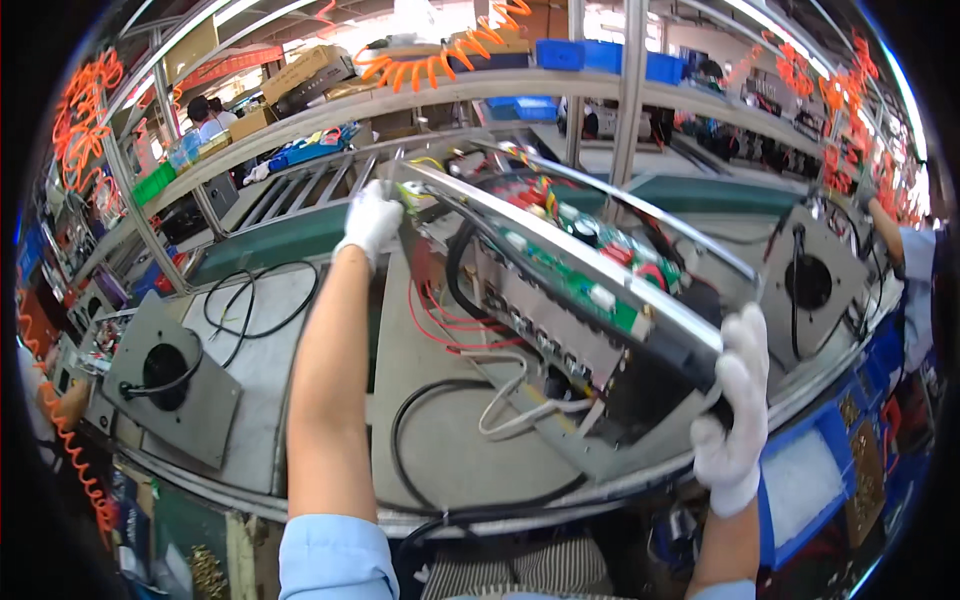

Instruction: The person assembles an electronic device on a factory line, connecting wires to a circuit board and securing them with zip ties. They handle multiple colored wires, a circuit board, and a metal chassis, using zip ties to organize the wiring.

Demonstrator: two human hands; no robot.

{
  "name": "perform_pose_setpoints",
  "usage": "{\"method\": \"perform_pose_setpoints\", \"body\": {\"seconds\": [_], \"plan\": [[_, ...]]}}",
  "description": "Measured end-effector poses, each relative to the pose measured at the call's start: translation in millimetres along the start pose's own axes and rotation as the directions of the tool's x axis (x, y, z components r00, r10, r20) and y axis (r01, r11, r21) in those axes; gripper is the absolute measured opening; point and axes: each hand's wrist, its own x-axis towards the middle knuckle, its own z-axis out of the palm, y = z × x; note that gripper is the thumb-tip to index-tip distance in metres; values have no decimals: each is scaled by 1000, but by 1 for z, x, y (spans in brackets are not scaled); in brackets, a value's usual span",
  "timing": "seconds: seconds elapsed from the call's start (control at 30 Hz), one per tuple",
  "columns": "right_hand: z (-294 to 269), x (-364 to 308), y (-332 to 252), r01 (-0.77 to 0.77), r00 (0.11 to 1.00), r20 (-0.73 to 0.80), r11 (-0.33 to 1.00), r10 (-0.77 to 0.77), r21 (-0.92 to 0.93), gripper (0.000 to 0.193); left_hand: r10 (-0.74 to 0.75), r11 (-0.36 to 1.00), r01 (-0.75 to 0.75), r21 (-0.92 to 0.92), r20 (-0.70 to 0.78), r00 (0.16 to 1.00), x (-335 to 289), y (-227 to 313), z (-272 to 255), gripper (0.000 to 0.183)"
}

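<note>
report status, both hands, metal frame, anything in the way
Left hand at far corner of metal frame, grip unclear. Right hand gripping its near end. Green circuit board exposed. Black cable loops across worktop.

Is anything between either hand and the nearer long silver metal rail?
Nothing visible is. The white-gloved left hand is at the far-left end of the nearer long silver metal rail, the white-gloved right hand at its near-right end. The green circuit board is in neither hand's way.
</note>
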Motion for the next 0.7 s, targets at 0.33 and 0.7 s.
{"method": "perform_pose_setpoints", "body": {"seconds": [0.33, 0.7], "plan": [[-28, -8, 79, -211, 962, -158, 973, 223, 88, 54, 81, 993, -61, 101, -210, 974, -206, 7, -129, 31], [-4, -153, -124, -533, 839, 204, 691, 504, 487, 19, -150, 906, 178, -385, 103, 983, -401, 13, -169, 20]]}}
